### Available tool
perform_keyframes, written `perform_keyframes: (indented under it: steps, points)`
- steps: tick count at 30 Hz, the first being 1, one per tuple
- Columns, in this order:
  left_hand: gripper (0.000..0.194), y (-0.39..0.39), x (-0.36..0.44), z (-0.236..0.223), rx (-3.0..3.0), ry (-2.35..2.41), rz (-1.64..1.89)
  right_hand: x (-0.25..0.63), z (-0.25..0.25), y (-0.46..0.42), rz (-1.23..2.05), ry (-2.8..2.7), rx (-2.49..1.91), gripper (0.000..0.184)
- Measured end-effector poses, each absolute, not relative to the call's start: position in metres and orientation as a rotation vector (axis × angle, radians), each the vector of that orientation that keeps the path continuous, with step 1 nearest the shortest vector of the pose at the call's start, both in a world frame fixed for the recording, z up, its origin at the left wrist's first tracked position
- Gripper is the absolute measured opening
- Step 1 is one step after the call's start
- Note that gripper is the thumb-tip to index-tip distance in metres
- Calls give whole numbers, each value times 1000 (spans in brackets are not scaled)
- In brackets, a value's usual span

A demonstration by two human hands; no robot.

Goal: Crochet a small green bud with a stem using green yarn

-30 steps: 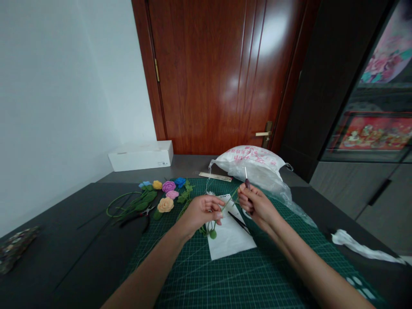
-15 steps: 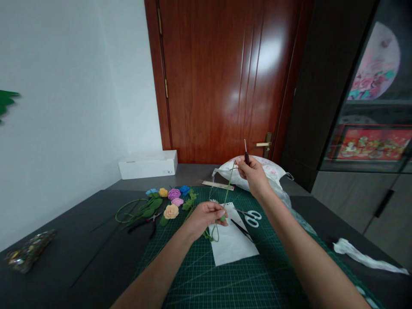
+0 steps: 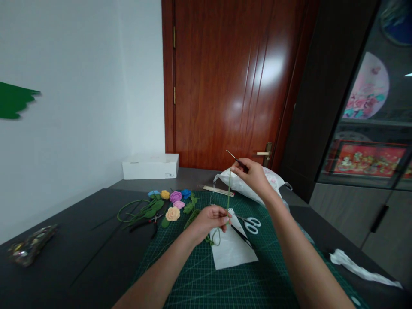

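Observation:
My left hand [image 3: 214, 221] is closed in a pinch on green yarn [image 3: 229, 189], above a white paper sheet [image 3: 230, 253]. From there the strand runs straight up to my right hand [image 3: 251, 174]. Those fingers pinch its upper end and also hold a crochet hook [image 3: 234, 157] with a dark handle, its metal tip pointing up and left. A small green piece that was at my left fingertips is mostly hidden now. Loose loops of yarn hang below my left hand. White-handled scissors [image 3: 252, 225] and a black pen-like tool [image 3: 241, 236] lie by the sheet.
Crocheted flowers [image 3: 173, 213], green stems [image 3: 131, 213] and pliers [image 3: 152, 219] lie left of my hands, partly on the green cutting mat [image 3: 199, 283]. Behind are a white box [image 3: 150, 166], a ruler [image 3: 219, 191] and a stuffed white bag [image 3: 240, 182]. White cloth [image 3: 360, 268] lies at right.
The hook has tipped over from nearly upright to leaning left. My right hand has shifted slightly, and the yarn between my hands is now nearly vertical. The view has turned a little.

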State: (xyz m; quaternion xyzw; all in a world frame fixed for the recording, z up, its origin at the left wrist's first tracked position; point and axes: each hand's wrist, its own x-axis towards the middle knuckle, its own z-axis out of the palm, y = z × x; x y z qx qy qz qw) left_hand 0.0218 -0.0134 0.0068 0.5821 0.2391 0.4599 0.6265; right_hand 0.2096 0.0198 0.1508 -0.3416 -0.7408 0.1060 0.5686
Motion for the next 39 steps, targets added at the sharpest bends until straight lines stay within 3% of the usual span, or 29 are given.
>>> perform_keyframes:
  steps: [7,23,30,36,39]
  points:
    - [38,-10,18,9,1350,556,1085,213,161,18,29,-1680,-795,16]
    - [41,-4,15,0,1317,639,1099,218,157,21,72,-1713,-851,20]
    - [58,2,9,5,1247,712,1277,211,145,24,100,-1742,-873,18]
    - [37,8,5,1,1184,805,1364,206,136,35,94,-1744,-928,17]
    - [43,7,4,6,1201,789,1386,200,129,38,107,-1757,-937,19]
